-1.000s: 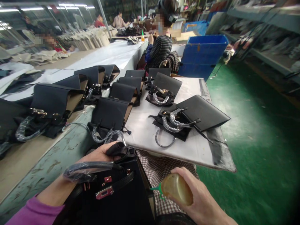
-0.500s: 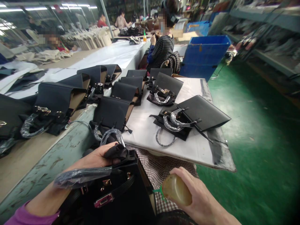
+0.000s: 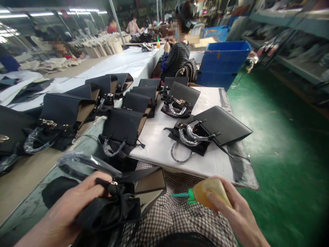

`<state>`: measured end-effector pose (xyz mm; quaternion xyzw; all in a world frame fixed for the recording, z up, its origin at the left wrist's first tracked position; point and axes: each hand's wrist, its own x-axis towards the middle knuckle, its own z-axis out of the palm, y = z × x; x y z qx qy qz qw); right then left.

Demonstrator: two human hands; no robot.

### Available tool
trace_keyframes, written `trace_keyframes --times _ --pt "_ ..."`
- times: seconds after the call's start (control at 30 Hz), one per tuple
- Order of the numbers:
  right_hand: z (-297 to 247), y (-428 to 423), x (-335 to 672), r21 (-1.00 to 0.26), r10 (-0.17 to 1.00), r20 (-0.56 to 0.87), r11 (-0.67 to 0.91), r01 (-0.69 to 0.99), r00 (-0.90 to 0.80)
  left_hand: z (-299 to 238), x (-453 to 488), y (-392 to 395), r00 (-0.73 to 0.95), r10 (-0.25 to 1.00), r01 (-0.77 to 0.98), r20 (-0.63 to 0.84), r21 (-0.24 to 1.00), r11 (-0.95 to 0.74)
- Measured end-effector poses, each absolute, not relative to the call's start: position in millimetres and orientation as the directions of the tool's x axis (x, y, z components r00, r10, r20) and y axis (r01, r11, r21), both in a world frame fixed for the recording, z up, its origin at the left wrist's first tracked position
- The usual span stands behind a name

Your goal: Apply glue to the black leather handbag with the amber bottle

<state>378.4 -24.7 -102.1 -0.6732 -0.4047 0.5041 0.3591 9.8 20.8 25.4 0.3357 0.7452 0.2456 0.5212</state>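
Left hand [image 3: 69, 206] clenched on the black handbag [image 3: 120, 199], near-left, over the checked lap cloth [image 3: 177, 212]; bag tipped over, its plastic-wrapped handle [image 3: 84, 164] sticking up to the left. Right hand [image 3: 231, 209] wrapped around the amber glue bottle [image 3: 209, 192], near-right, green nozzle pointing left at the bag, not touching it. Farther off, more black bags on the white table [image 3: 159, 144].

Green floor [image 3: 282, 144]; blue bin [image 3: 223, 61]; long white worktable [image 3: 123, 61]; shelving [image 3: 295, 44] along right wall; ceiling strip lights [image 3: 84, 10].
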Motion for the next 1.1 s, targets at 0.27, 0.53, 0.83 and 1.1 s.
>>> trace_keyframes --times 0.27,0.53,0.83,1.1 --pt "-119 0 361 -0.892 0.967 -0.147 -0.221 0.394 0.208 -5 28 18 0.018 0.718 0.267 -0.696 0.695 0.667" --pt "-150 46 334 -0.878 0.996 0.069 0.035 0.478 0.053 0 26 23 0.042 0.760 0.427 -0.649 0.699 0.574" --pt "-147 58 332 -0.834 0.985 0.138 0.172 0.525 -0.102 -1 19 22 0.188 0.798 0.529 -0.573 0.743 0.409" --pt "-125 46 338 -0.827 0.981 0.023 0.128 0.547 -0.194 -4 18 21 0.202 0.786 0.510 -0.584 0.748 0.424"
